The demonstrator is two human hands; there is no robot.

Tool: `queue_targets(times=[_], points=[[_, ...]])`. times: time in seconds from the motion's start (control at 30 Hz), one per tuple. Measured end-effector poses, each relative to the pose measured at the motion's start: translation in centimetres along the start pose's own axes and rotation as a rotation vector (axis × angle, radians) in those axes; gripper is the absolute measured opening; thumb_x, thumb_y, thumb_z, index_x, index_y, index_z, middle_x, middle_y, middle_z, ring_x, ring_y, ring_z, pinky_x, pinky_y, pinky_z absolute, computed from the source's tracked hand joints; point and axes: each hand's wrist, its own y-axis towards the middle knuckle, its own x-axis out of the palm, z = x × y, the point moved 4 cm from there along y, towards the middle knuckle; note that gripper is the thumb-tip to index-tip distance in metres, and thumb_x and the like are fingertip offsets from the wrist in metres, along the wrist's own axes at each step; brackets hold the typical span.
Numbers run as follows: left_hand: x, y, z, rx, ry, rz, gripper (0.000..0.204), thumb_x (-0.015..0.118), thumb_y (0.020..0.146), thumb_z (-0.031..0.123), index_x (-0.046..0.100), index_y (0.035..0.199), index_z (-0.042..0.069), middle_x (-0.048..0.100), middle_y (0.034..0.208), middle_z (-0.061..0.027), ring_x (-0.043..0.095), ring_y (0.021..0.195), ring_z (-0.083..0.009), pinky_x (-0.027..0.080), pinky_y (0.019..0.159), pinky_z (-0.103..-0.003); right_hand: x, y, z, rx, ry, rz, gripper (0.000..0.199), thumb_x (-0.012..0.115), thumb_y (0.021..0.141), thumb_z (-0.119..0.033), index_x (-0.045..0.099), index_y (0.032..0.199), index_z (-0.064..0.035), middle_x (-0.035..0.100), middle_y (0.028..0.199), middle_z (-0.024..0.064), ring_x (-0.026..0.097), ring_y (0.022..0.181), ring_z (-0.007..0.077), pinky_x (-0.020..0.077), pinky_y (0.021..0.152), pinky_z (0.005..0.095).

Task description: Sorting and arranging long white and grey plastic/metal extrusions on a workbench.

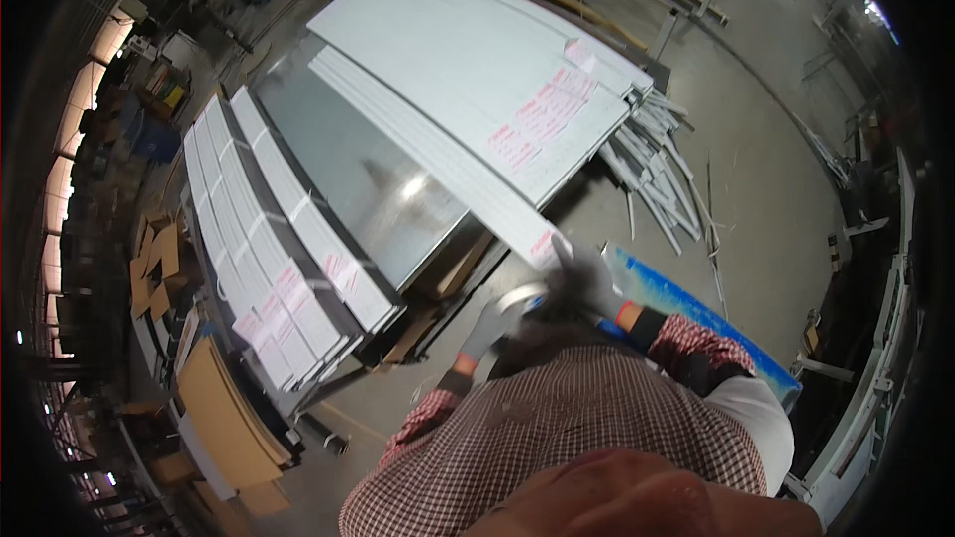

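In a grey glove, my left hand [487,329] is closed around what looks like a roll of tape [521,295], a pale ring held low before my body. My right hand [589,288], in a darker glove, is smeared by motion, so its fingers cannot be made out. It is at the near end of a narrow stack of long white strips [428,144], which bears red print there. Whether that hand touches the strips cannot be told. The strips lie on a shiny metal sheet [383,164], alongside a wide stack of white panels [448,40].
Banded bundles of white strips [254,249] lie on the left. A heap of thin offcuts [657,169] spreads on the floor beyond the panels' right corner. A long blue-edged board [706,323] is by my right arm. Brown boards [227,413] and open cartons [159,259] stand far left.
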Motion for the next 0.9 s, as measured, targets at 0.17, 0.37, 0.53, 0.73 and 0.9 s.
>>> queue_targets(times=[0.17, 0.37, 0.53, 0.73, 0.9], points=[[3.6, 7.0, 5.8, -0.156, 0.176, 0.067, 0.024, 0.052, 0.083, 0.016, 0.063, 0.103, 0.008, 0.067, 0.084, -0.0091, 0.065, 0.074, -0.0225, 0.05, 0.065, -0.036, -5.1, -0.7, -2.1, 0.15, 0.694, -0.134, 0.045, 0.067, 0.075, -0.022, 0.053, 0.113, -0.0008, 0.061, 0.103, 0.0132, 0.057, 0.096, 0.0276, 0.0447, 0.088, 0.0373], [4.4, 7.3, 4.6, -0.002, 0.513, 0.187, 0.029, 0.059, 0.076, 0.033, 0.064, 0.096, 0.012, 0.065, 0.076, -0.0127, 0.064, 0.066, -0.0297, 0.049, 0.057, -0.041, -6.2, 1.0, -2.6, -0.022, 0.433, -0.367, 0.029, 0.06, 0.075, -0.018, 0.053, 0.099, -0.0027, 0.06, 0.086, 0.0173, 0.06, 0.082, 0.033, 0.0467, 0.07, 0.0392], [5.8, 2.8, 6.9, -0.206, 0.504, 0.279, 0.038, 0.06, 0.08, 0.029, 0.057, 0.11, 0.007, 0.061, 0.067, -0.0116, 0.06, 0.061, -0.0308, 0.045, 0.053, -0.041, -8.0, 4.5, -2.6, -0.369, -0.076, -0.536, 0.022, 0.053, 0.08, -0.028, 0.058, 0.092, -0.0101, 0.063, 0.072, 0.0137, 0.06, 0.063, 0.0349, 0.0461, 0.056, 0.0439], [6.0, 2.1, 9.8, 0.082, 0.868, 0.259, 0.026, 0.054, 0.084, 0.018, 0.061, 0.107, 0.009, 0.055, 0.067, -0.0081, 0.058, 0.06, -0.0244, 0.043, 0.047, -0.039, -4.8, 4.0, 0.3, -0.518, -0.146, -0.639, 0.016, 0.052, 0.079, -0.025, 0.066, 0.078, -0.0183, 0.066, 0.078, 0.0087, 0.063, 0.072, 0.0308, 0.0457, 0.058, 0.0432], [4.4, 3.6, 5.3, 0.226, 0.348, 0.066, 0.022, 0.052, 0.083, 0.028, 0.064, 0.089, 0.01, 0.062, 0.079, -0.0145, 0.063, 0.073, -0.0266, 0.049, 0.066, -0.038, 1.8, 6.1, 6.7, -0.289, -0.599, -0.54, 0.022, 0.05, 0.08, -0.021, 0.069, 0.09, -0.0152, 0.068, 0.089, 0.009, 0.065, 0.081, 0.03, 0.049, 0.065, 0.0431]])
